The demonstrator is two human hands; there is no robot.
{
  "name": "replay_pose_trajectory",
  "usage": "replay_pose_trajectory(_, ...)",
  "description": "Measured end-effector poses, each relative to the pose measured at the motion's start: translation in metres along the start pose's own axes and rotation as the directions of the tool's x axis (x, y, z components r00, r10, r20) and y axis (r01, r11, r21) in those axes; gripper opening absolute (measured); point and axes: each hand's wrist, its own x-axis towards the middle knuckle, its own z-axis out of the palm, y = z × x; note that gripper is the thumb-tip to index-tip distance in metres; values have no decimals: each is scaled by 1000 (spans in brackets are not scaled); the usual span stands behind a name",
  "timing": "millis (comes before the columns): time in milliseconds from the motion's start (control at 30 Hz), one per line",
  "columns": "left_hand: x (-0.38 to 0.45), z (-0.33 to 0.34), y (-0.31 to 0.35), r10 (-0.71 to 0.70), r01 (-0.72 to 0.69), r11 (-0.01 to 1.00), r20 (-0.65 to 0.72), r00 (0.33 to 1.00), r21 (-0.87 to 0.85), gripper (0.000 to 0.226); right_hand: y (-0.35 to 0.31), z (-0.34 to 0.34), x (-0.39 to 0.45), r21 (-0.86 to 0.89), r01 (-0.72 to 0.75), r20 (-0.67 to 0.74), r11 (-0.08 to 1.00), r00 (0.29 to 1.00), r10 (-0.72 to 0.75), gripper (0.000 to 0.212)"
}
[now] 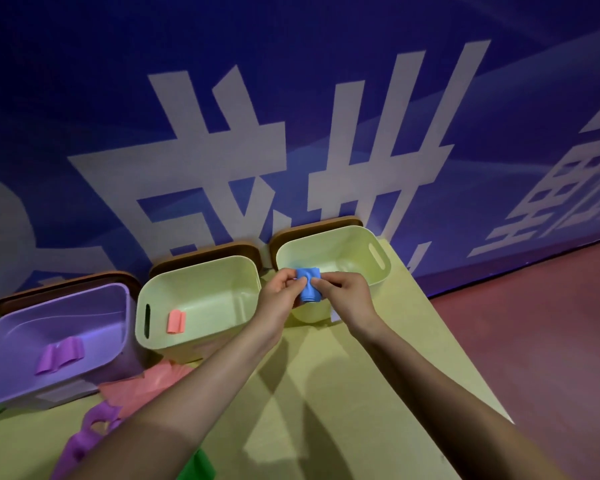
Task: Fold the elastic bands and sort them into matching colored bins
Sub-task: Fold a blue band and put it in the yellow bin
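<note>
Both hands, left hand (280, 289) + right hand (343, 289), pinching folded blue band (309, 284) over bin (361, 251) at 1 o'clock. Pink band (176, 321) and purple band (60, 355) binned; loose bands (142, 382) at 7 o'clock still waiting.

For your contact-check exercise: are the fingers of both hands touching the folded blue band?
Touching. The head view shows left hand and right hand fingers pinching the blue band.

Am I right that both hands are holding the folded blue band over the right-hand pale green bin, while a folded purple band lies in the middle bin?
Not quite. The head view shows the band in the middle bin is pink, not purple; the purple band lies in the purple bin. The rest stands: left hand and right hand hold the folded blue band over the right-hand pale green bin.
</note>
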Motion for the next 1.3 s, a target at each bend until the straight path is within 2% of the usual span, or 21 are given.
replay_pose_trajectory(100, 26, 5, -3, -50, 50, 999, 12, 999, 7, 11, 6, -10, 27, 2, -60, 50, 998, 997, 60, 14)
replay_pose_trajectory(167, 46, 4, -6, 24, -32, 970, 35, 999, 242, 15, 12, -14, 48, -49, -74, 93, 996, 993, 79, 18)
replay_pose_trajectory(200, 56, 2, -9, 79, -97, 905, 61, 995, 413, 18, 17, -14, 60, -99, -67, 103, 993, 992, 77, 25)
replay_pose_trajectory(267, 73, -4, -16, 171, -166, 709, 61, 983, 686, 32, 27, -14, 85, -217, -34, 117, 976, 991, 61, 36)
replay_pose_trajectory(333, 85, -12, -24, 259, -162, 591, 4, 966, 790, 40, 37, -12, 109, -309, -30, 127, 950, 989, 73, 44)
replay_pose_trajectory(367, 89, -15, -28, 279, -140, 580, -34, 960, 803, 40, 43, -11, 121, -346, -52, 121, 937, 988, 100, 47)
replay_pose_trajectory(467, 97, -19, -34, 244, -64, 671, -139, 960, 739, 38, 66, -6, 151, -484, -98, 110, 870, 979, 171, 50)
replay_pose_trajectory(533, 102, -22, -36, 241, -45, 696, -174, 955, 717, 38, 79, -1, 166, -606, -93, 112, 790, 973, 200, 50)
replay_pose_trajectory(633, 111, -28, -37, 235, -44, 683, -162, 958, 729, 36, 91, 8, 181, -716, -134, 92, 685, 955, 283, 46)
replay_pose_trajectory(733, 118, -34, -37, 177, -30, 681, -125, 976, 732, 33, 100, 16, 189, -759, -175, 72, 627, 935, 348, 30)
replay_pose_trajectory(900, 121, -37, -40, 148, -29, 708, -109, 983, 706, 32, 107, 22, 196, -764, -195, 79, 615, 918, 389, 31)
replay_pose_trajectory(1033, 123, -37, -42, 158, -34, 697, -107, 982, 716, 32, 114, 26, 197, -724, -211, 132, 656, 892, 432, 33)
replay_pose_trajectory(1300, 121, -36, -44, 172, -49, 683, -95, 981, 729, 33, 118, 25, 198, -727, -180, 96, 663, 929, 357, 32)
